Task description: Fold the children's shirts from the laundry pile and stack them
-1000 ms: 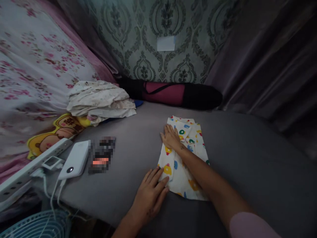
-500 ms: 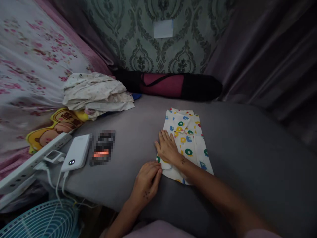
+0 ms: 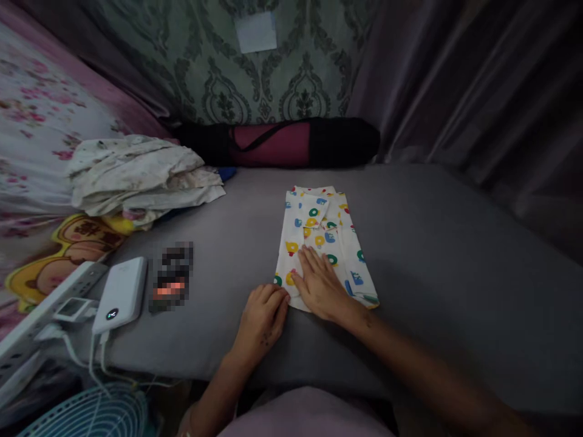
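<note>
A small white garment (image 3: 321, 233) printed with coloured shapes lies folded on a grey mattress (image 3: 432, 255). My right hand (image 3: 321, 286) lies flat on its near end with the fingers stretched out. My left hand (image 3: 262, 315) rests just left of it on the mattress; its fingers are curled at the garment's near left corner, and I cannot see whether they pinch the cloth.
A pile of pale crumpled cloth (image 3: 136, 176) lies at the back left. A white power bank (image 3: 121, 294) with a cable, a blurred dark item (image 3: 172, 276) and a power strip (image 3: 40, 309) sit at the left edge. A rolled black-and-maroon bag (image 3: 277, 142) lies against the wall. A fan grille (image 3: 86, 413) is below.
My right hand slid down the garment from its far end to its near end. My left hand's fingers curled at the near left corner. The garment now looks shorter.
</note>
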Demonstrator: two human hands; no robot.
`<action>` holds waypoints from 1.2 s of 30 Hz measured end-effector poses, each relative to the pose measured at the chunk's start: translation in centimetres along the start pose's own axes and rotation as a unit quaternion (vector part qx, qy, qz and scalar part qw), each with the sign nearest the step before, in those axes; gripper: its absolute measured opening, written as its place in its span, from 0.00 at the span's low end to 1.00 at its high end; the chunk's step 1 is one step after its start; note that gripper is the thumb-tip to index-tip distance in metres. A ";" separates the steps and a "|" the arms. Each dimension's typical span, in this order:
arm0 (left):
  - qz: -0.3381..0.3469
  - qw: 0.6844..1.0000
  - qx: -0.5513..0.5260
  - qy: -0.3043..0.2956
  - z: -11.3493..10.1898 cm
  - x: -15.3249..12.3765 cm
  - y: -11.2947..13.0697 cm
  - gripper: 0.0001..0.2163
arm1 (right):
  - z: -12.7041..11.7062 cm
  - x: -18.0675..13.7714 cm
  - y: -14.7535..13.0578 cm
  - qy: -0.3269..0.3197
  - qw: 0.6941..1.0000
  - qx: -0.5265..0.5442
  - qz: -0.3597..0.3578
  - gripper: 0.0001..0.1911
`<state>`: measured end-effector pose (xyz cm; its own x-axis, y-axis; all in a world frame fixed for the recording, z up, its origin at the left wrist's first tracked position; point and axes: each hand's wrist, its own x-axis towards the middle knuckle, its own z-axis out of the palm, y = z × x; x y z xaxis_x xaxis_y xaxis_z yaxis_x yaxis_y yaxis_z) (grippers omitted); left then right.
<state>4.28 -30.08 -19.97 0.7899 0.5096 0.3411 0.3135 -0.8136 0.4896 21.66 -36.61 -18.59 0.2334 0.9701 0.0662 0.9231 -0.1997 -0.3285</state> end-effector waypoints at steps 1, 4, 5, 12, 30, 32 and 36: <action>0.009 1.000 0.005 -0.008 -0.1 -0.1 -0.1 0.08 | -0.5 -0.9 0.7 0.016 1.000 -0.010 0.010 0.33; 0.037 0.999 0.018 -0.029 -0.2 -0.4 -0.6 0.09 | -1.1 -3.9 3.1 0.066 0.994 -0.047 0.069 0.33; 0.042 0.998 0.023 -0.033 -0.3 -0.5 -0.8 0.10 | -1.0 -4.7 3.7 0.070 0.992 -0.057 0.088 0.33; 0.053 0.991 0.068 -0.099 -1.6 1.0 -0.4 0.13 | 0.1 -6.2 4.7 0.038 0.990 -0.065 0.118 0.34; 0.084 0.990 0.008 -0.109 -1.4 3.9 -6.0 0.17 | -3.9 -8.0 10.4 0.013 0.936 0.117 0.331 0.19; 0.079 0.993 -0.018 -0.091 -0.9 4.4 -6.0 0.17 | -4.0 -7.3 10.2 0.017 0.929 0.177 0.324 0.18; 0.060 0.993 -0.065 -0.074 -0.5 4.5 -6.5 0.15 | -4.7 -7.1 10.2 0.030 0.905 0.316 0.284 0.17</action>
<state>5.54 -22.32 -21.19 0.8896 0.3569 0.2851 0.1500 -0.8177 0.5557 30.83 -46.22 -17.93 0.6483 0.7233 -0.2377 0.2948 -0.5263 -0.7976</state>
